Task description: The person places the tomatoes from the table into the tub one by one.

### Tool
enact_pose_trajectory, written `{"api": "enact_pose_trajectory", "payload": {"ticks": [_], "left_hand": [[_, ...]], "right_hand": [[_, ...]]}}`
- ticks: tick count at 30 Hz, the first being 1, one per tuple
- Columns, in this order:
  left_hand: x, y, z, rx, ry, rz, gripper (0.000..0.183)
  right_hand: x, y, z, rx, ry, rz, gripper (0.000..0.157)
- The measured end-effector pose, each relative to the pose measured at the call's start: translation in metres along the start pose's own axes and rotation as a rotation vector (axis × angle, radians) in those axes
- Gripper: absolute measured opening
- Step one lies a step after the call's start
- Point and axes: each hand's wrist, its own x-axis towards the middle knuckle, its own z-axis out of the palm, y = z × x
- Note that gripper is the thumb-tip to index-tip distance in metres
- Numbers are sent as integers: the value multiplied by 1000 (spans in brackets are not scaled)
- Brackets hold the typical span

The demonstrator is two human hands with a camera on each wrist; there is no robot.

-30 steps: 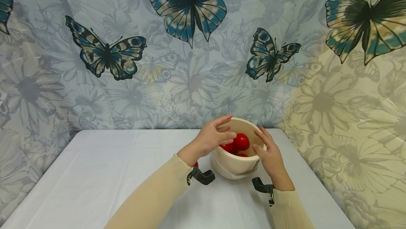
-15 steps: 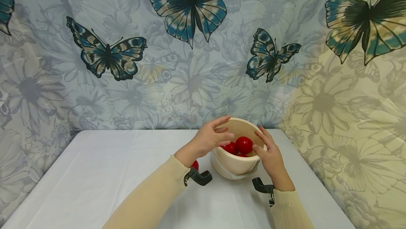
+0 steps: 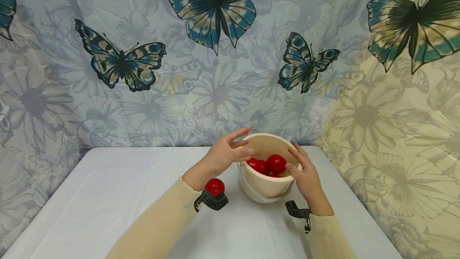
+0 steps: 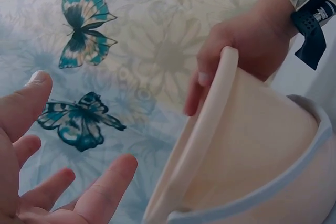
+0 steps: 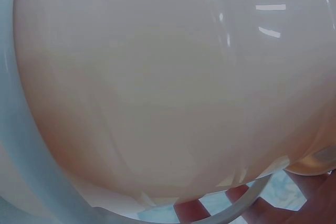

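A cream bucket stands on the table, with several red balls inside it. My right hand grips its right rim, thumb and fingers on either side of the wall. Just off the left rim is my left hand, fingers spread and holding nothing. The left wrist view shows its loose fingers apart from the bucket's rim. Another red ball sits on the table below the left wrist, partly covered by the wrist mount. The bucket's outer wall fills most of the right wrist view.
The table has a white cover. Behind it hangs a cloth printed with butterflies and flowers. A pale handle hangs down against the bucket's side. Each wrist carries a black camera mount.
My left hand has drawn back leftward from over the bucket. One ball inside has settled slightly lower and to the right. The table ball shows more now. The right hand stays put.
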Motion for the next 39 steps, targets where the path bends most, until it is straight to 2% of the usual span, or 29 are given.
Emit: {"api": "enact_pose_trajectory", "payload": {"ticks": [5, 10, 17, 23, 28, 39], "left_hand": [[-15, 8, -22, -9, 11, 35, 69], [-33, 13, -44, 27, 38, 52, 70], [-61, 14, -73, 65, 74, 23, 72], [-84, 3, -98, 92, 98, 8, 75], [-102, -10, -114, 98, 125, -36, 76], [-126, -28, -133, 87, 175, -80, 78]], "right_hand": [[1, -1, 0, -5, -1, -11, 55], [1, -4, 0, -4, 0, -13, 54], [0, -3, 0, 7, 4, -18, 52], [-1, -2, 1, 14, 5, -19, 53], [-1, -2, 1, 15, 2, -17, 53], [-2, -4, 1, 5, -3, -6, 52]]}}
